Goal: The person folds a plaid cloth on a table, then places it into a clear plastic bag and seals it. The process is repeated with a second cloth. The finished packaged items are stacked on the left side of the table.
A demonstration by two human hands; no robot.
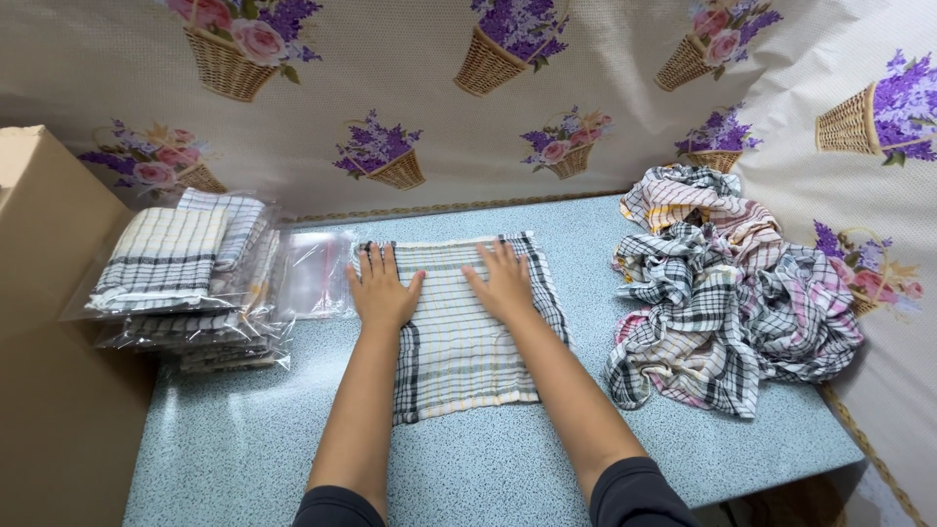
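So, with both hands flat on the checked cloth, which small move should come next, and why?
Probably fold the checked cloth in half. The left hand and right hand press it flat on the table, and the bagged cloths at left are far narrower.

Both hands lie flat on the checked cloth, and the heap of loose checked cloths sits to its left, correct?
Not quite. The head view shows the heap of loose checked cloths to the right of the flat checked cloth. Both the left hand and right hand do lie flat on it.
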